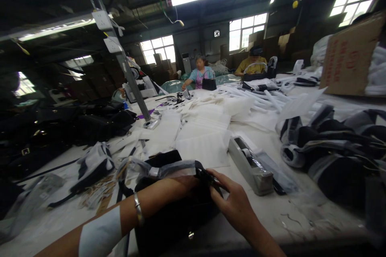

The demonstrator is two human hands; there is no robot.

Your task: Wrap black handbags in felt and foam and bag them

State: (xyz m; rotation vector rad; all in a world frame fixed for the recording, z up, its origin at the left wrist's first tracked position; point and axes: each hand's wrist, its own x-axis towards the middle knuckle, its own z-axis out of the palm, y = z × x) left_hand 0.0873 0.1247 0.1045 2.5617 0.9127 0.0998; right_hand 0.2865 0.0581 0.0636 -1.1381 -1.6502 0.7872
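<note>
A black handbag (pixel 169 229) stands open in front of me at the table's near edge, a small metal fitting on its front. Clear plastic wraps its handle (pixel 177 167). My left hand (pixel 189 183) reaches into the bag's mouth; its fingers are hidden inside. At the bag's right upper edge, my right hand (pixel 230 198) is closed on the rim near the handle's end, thumb and fingers pinching it. Just beyond that hand lies a grey tape dispenser (pixel 251 164).
White foam sheets (pixel 205 132) cover the middle of the table. Black bags are piled at the left (pixel 60 128), and wrapped black pieces (pixel 337 148) at the right. A metal post (pixel 132 80) rises from the table. Two people sit across it; a cardboard box (pixel 350 56) stands far right.
</note>
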